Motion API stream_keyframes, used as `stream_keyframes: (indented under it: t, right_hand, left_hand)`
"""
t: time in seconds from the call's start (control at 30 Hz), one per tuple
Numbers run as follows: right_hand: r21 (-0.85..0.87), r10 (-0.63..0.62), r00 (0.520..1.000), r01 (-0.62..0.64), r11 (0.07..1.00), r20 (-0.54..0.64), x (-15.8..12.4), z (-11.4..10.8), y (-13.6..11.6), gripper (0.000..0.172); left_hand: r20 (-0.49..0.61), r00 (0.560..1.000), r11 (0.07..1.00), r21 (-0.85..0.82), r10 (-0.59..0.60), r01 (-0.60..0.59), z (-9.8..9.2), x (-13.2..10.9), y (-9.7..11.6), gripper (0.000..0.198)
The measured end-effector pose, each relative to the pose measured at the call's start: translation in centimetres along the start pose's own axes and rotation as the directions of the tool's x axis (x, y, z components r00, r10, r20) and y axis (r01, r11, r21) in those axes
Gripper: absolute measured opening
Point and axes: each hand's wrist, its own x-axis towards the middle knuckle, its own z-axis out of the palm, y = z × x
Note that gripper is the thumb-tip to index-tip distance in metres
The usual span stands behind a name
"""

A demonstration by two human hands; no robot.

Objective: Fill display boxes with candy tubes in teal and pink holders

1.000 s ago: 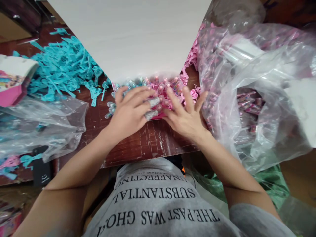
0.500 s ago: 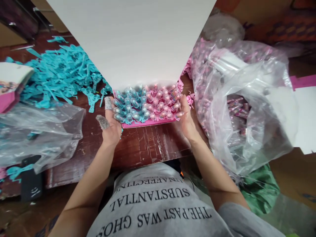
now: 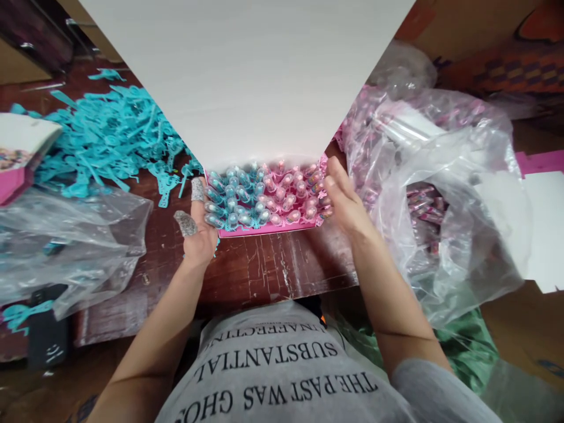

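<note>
A pink-edged display box [image 3: 268,231] with a tall white raised lid [image 3: 251,76] stands before me. Packed in it are several clear-capped pieces, blue ones [image 3: 232,194] at left and pink ones [image 3: 288,194] at right. My left hand [image 3: 200,232] lies palm up along the box's left side, thumb spread wide, grey wrappings on thumb and a finger. At the right side my right hand [image 3: 348,202] is held with fingers stretched out, close to the pink pieces. Whether its fingertips touch the box I cannot tell.
Blue plastic parts [image 3: 106,135] are heaped at left, behind a clear plastic bag [image 3: 101,235] and a black phone-like object [image 3: 48,341]. To the right, a large clear bag [image 3: 476,229] holds pink pieces. The reddish wooden table [image 3: 247,270] has a worn front edge.
My right hand has shifted slightly right and up, its fingers now straighter along the box side. The box appears a little lower in view; the left hand stays beside it.
</note>
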Motion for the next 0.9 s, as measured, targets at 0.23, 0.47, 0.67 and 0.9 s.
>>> stream_keyframes:
  t: [0.23,0.47,0.67,0.9]
  right_hand:
    - [0.064,0.123,0.992,-0.125,0.99,0.037,-0.4,1.4,-2.6,0.071]
    - [-0.224,-0.164,0.986,0.165,0.96,0.025,-2.5,-2.0,-6.9,0.075]
    - [-0.418,-0.19,0.955,0.272,0.867,0.229,-2.1,-1.0,-8.0,0.078]
    - [-0.452,-0.315,0.937,0.35,0.821,0.155,-0.9,-2.9,-10.1,0.059]
  left_hand:
    - [-0.012,0.995,0.995,-0.012,0.095,-0.095,1.3,0.1,0.5,0.081]
    - [-0.054,0.999,0.997,0.082,0.004,0.001,-0.6,0.1,-0.2,0.09]
    - [-0.045,0.999,0.985,0.172,0.026,-0.017,-1.3,1.8,0.0,0.083]
    - [-0.029,0.889,0.792,0.468,0.456,-0.391,-3.5,2.3,3.4,0.064]
